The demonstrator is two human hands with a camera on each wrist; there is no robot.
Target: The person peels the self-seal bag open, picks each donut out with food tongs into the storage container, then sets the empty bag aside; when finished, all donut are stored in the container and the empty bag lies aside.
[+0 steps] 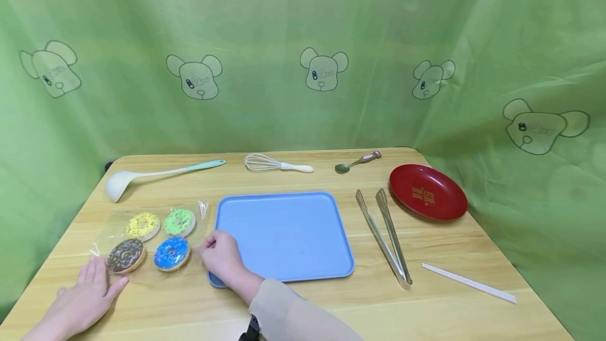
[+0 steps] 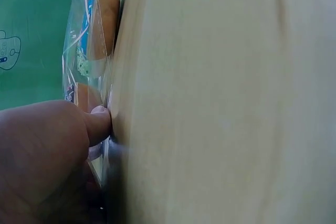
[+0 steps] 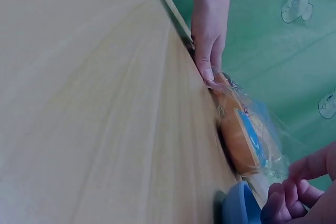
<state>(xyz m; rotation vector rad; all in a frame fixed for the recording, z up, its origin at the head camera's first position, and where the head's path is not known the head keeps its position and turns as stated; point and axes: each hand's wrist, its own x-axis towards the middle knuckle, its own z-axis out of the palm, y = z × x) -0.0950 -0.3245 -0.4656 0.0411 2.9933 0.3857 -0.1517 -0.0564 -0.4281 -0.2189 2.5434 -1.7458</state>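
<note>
Four toy donuts lie in a clear plastic bag (image 1: 203,208) on the left of the table: a yellow donut (image 1: 142,225), a green donut (image 1: 179,222), a chocolate-brown donut (image 1: 126,256) and a blue donut (image 1: 172,253), all with sprinkles. My left hand (image 1: 87,296) rests with extended fingers at the bag's left edge, its thumb (image 2: 98,124) against the plastic beside the brown donut. At the right side my right hand (image 1: 224,258) pinches the bag's edge between thumb and curled fingers. That wrist crosses the near-left corner of a blue tray (image 1: 289,236).
Behind the bag lies a ladle (image 1: 156,173); a whisk (image 1: 279,164) and a spoon (image 1: 357,162) are along the back. Metal tongs (image 1: 385,241), a red plate (image 1: 428,193) and white chopsticks (image 1: 468,283) lie at the right. Green curtain (image 1: 265,25) surrounds the table.
</note>
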